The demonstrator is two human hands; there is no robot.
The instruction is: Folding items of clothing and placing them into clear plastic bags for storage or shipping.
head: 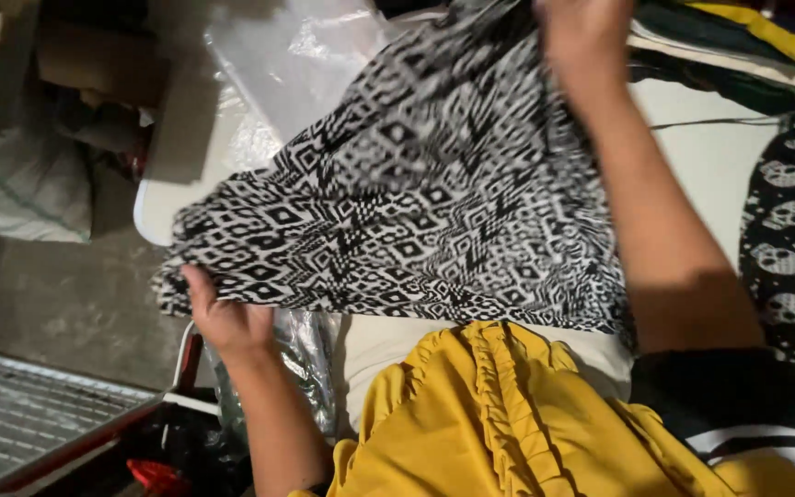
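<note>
A black-and-white patterned cloth [416,193] is held stretched over the white table [154,207], its lower edge pinched by the left hand [227,322] and its top gripped by the right hand [581,37].

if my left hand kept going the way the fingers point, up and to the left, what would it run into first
Your left hand already grips the black-and-white patterned cloth at its lower edge. Past that, the white table edge with the clear plastic wrap looks next, though depth is unclear.

Matt patterned cloth [416,202], glossy plastic wrap [296,55]
</note>
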